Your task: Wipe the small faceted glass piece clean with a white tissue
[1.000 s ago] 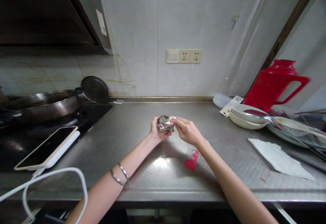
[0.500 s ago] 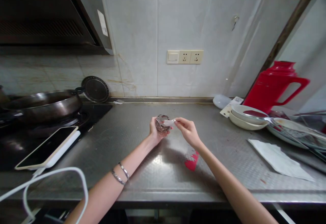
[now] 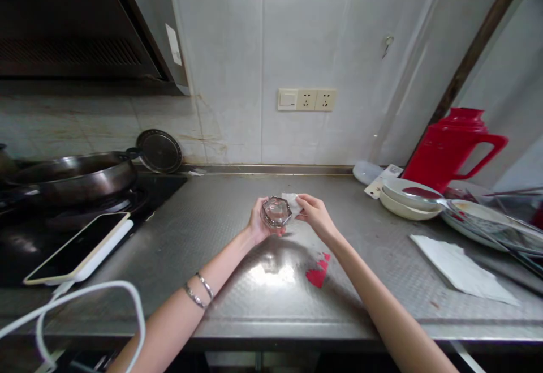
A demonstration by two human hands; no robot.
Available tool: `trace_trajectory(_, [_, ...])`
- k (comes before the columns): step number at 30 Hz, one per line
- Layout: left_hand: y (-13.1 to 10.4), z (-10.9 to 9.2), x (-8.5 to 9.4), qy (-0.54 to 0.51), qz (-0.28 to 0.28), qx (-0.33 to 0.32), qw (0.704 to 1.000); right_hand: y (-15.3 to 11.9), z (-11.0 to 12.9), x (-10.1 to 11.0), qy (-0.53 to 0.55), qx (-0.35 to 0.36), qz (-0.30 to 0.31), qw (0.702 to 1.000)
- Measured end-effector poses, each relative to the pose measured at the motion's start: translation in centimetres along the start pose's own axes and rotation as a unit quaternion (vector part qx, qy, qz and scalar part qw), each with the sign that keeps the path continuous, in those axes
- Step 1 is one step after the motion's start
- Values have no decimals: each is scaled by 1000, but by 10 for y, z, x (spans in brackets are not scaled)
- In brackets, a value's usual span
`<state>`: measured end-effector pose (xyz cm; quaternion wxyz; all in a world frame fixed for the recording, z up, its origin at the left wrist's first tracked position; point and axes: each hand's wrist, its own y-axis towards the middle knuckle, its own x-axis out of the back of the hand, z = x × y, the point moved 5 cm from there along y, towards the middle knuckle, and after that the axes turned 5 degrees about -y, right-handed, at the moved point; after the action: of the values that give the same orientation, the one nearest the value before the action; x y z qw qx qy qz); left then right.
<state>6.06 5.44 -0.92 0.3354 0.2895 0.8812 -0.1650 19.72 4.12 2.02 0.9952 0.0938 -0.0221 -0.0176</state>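
Note:
A small clear glass dish [image 3: 276, 211] with a faceted, many-sided rim is gripped in my left hand [image 3: 258, 223], tilted so that its opening faces me. My right hand [image 3: 313, 213] pinches a piece of white tissue [image 3: 291, 202] right beside the dish's right rim; whether the two touch I cannot tell. Both hands are raised over the steel counter [image 3: 220, 271]. Below my right forearm, the red patch [image 3: 318, 271] on the counter looks like a reflection.
At left, a steel pan [image 3: 80, 178] sits on the dark stove, with a phone [image 3: 78, 248] and white cable [image 3: 106, 285] nearer me. A round black disc [image 3: 160, 151] leans on the wall. At right stand a red thermos [image 3: 449, 149], stacked bowls [image 3: 407, 206], plates and a folded paper towel [image 3: 462, 268].
The tissue has come out of the dish to its right side. My left hand has turned the dish so its opening shows more fully. My right hand has moved slightly right.

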Motion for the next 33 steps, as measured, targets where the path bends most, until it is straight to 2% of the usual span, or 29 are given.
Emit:
trace_trajectory(3, [0, 0, 1, 12, -6, -5, 1000, -7, 1, -14, 55, -45, 76, 995])
trace_trajectory(6, [0, 1, 2, 12, -6, -4, 1000, -12, 3, -20, 81, -55, 119, 988])
trace_trajectory(12, [3, 5, 4, 43, 17, 48, 998, -8, -10, -19, 133, -93, 89, 983])
trace_trajectory(13, [4, 5, 6, 68, 4, 57, 996, -7, -13, -18, 136, -95, 79, 983])
trace_trajectory(15, [7, -4, 15, 157, -80, 13, 984, -4, -17, -16, 137, -99, 53, 984])
trace_trajectory(17, [4, -22, 23, 247, -195, -91, 945, -1, -19, -12, 134, -101, 20, 986])
trace_trajectory(19, [-5, -39, 20, 340, -265, -206, 879, 0, -20, -8, 124, -97, -14, 987])
trace_trajectory(20, [-10, -44, 13, 404, -269, -250, 838, 1, -21, -5, 114, -92, -31, 989])
trace_trajectory(22, [-18, -45, -5, 556, -248, -297, 735, 3, -21, 0, 75, -74, -64, 992])
trace_trajectory(24, [-19, -33, -19, 674, -216, -271, 653, 5, -21, 3, 21, -45, -84, 995])
trace_trajectory(25, [-19, -26, -22, 711, -214, -244, 623, 6, -20, 4, -9, -25, -88, 996])
trace_trajectory(27, [-17, -14, -24, 753, -218, -192, 591, 6, -17, 2, -66, 26, -89, 993])
trace_trajectory(29, [-15, -10, -23, 761, -231, -174, 581, 3, -12, -2, -114, 82, -91, 986])
trace_trajectory(31, [-13, -12, -19, 752, -245, -176, 587, -1, -6, -6, -154, 126, -94, 976])
trace_trajectory(33, [-11, -16, -13, 732, -250, -182, 607, -5, -2, -10, -191, 152, -92, 965])
